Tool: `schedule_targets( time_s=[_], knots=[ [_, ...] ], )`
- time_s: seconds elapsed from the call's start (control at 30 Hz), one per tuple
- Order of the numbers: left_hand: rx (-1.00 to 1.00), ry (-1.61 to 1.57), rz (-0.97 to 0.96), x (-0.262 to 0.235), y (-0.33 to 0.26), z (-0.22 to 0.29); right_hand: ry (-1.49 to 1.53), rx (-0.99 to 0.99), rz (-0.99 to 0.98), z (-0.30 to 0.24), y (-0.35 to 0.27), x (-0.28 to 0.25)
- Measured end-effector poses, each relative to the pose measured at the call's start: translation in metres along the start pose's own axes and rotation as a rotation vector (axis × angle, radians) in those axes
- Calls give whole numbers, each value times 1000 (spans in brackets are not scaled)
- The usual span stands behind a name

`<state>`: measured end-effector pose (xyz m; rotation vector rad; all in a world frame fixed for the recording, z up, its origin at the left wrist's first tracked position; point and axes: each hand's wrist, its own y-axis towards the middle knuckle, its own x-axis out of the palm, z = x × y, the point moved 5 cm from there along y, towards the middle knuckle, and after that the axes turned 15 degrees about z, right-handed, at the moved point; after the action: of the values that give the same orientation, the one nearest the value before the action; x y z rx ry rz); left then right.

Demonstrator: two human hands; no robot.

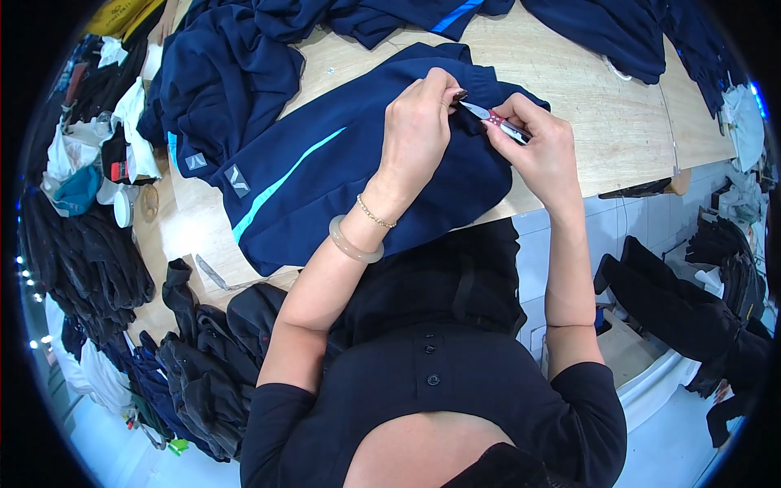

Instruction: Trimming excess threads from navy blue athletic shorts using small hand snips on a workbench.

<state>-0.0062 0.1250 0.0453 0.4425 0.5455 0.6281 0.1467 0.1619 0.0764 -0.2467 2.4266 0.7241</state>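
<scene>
a navy garment [342, 179] with a light blue stripe lies spread on the wooden surface [586, 106], reaching the near edge in front of the person. the left hand [419, 130] rests on the garment's upper part, its grip closed in a pinch on a fold of the cloth near the waistband. the right hand [541, 146] is just beside it, its grip closed around small snips [495, 119] with a red handle, the metal tip pointing at the pinched cloth and touching or nearly touching it; which cannot be told. a pale bangle [355, 241] and a thin chain bracelet [375, 215] sit on the left wrist. more navy clothes [220, 81] are heaped at the far left of the surface, touching the spread garment, and others [602, 28] lie along the far edge toward the right corner. dark clothes [199, 358] hang off the near left edge.
</scene>
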Motion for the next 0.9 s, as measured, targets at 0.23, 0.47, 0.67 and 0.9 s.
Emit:
schedule_targets(
  time_s=[0.23, 0.47, 0.67, 0.9],
  knots=[
    [-323, -126, 460, -106, 5, -18, 353, 353, 381, 17, 1, -39],
    [-489, -154, 258, -116, -68, -41, 1169, 655, -23, -1, -5, 42],
    [-554, -93, 201, -129, -93, -79, 1219, 764, 36, 47, -12, 63],
    [-152, 153, 71, -93, -72, -37, 1208, 758, 9, 48, -14, 66]
  ],
)
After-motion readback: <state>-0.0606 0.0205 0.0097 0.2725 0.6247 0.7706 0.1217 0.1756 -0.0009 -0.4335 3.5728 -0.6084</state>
